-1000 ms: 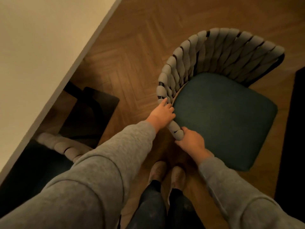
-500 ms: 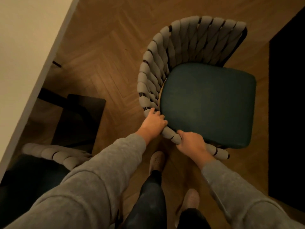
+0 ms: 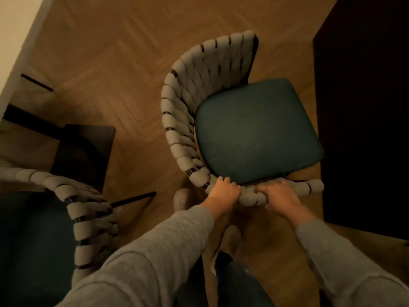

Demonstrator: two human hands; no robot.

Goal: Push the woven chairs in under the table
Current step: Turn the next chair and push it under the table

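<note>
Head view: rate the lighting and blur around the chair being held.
Head view: dim, warm light, no glare; the woven chair and the left hand and right hand gripping its rim read fairly sharp; the right sleeve smears with motion blur; the second woven chair lies in shadow; the dark patch at right is too black to identify.

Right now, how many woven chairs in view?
2. Centre chair, gripped by left hand and right hand; other chair lower left. More may be hidden.

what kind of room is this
Probably a home dining area: a pale table, a woven chair and a second woven chair with green seats, and a herringbone wood floor.
</note>
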